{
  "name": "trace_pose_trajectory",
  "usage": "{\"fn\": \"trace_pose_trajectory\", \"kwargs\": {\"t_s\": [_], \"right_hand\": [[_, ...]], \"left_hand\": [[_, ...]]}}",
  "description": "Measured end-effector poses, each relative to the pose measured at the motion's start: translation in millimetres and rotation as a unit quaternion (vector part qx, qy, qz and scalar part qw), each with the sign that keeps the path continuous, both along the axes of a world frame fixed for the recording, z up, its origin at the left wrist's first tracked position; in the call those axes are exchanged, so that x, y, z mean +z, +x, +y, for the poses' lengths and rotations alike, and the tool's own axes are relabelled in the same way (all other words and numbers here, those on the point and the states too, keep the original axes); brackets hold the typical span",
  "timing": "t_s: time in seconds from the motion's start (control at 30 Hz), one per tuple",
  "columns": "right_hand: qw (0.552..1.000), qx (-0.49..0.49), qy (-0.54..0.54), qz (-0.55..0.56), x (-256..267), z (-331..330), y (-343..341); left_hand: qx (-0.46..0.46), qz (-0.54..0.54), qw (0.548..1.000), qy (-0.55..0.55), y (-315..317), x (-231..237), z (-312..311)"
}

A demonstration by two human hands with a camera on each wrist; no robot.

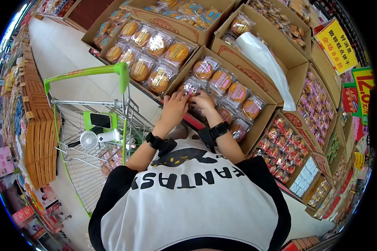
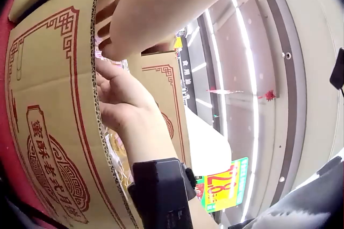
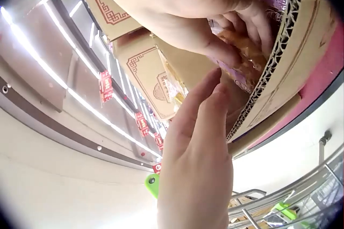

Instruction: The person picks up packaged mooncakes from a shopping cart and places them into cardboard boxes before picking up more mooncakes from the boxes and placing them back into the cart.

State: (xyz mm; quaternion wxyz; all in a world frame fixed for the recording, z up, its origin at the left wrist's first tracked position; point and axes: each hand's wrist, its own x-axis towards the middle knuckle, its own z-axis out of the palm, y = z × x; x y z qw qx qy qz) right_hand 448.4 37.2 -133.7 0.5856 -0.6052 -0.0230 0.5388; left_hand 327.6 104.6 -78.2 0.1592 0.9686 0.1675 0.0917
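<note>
Both hands reach into an open cardboard box of round cakes in clear wrappers with purple labels. The right hand curls its fingers over a wrapped cake beside the box's near wall, as the right wrist view shows. My left hand is right beside it, at the box's near corner. Its fingers look mostly straight in the right wrist view, with the fingertips close below the right hand. In the left wrist view the box wall hides the ends of several fingers.
A shopping cart with a green handle stands to the left, holding a white fan and a phone. Further boxes of wrapped cakes surround this one. A roll of clear plastic bags lies across a box behind.
</note>
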Motion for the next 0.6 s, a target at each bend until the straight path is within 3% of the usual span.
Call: {"fn": "trace_pose_trajectory", "kwargs": {"t_s": [0.07, 0.13, 0.17, 0.23, 0.27, 0.33, 0.4, 0.47, 0.6], "right_hand": [[1.000, 0.008, -0.010, -0.015, -9, 1, 1], [0.985, 0.077, -0.047, -0.146, -22, 4, 1], [0.985, 0.076, -0.048, -0.146, -28, 2, 3], [0.927, 0.204, -0.147, -0.278, -6, -1, 7], [0.927, 0.204, -0.148, -0.278, 0, -3, 9], [0.809, 0.253, -0.215, -0.485, 14, -10, 13], [0.824, 0.232, -0.195, -0.480, 25, -12, 18], [0.791, 0.138, -0.161, -0.574, 23, -8, 22], [0.745, 0.178, -0.140, -0.628, 20, -1, 22]], "left_hand": [[-0.010, 0.004, 1.000, 0.021, 3, -7, 0], [-0.020, 0.007, 0.999, 0.043, 3, -19, 1], [-0.016, 0.015, 0.998, 0.052, 3, -26, 1], [-0.013, 0.023, 0.998, 0.061, 3, -29, 1], [-0.014, 0.031, 0.997, 0.062, 4, -28, 1], [-0.016, 0.039, 0.997, 0.061, 4, -26, 2], [-0.034, 0.061, 0.995, 0.068, 3, -24, 1], [-0.032, 0.067, 0.995, 0.066, 4, -22, 1], [-0.031, 0.071, 0.995, 0.067, 4, -23, 0]]}}
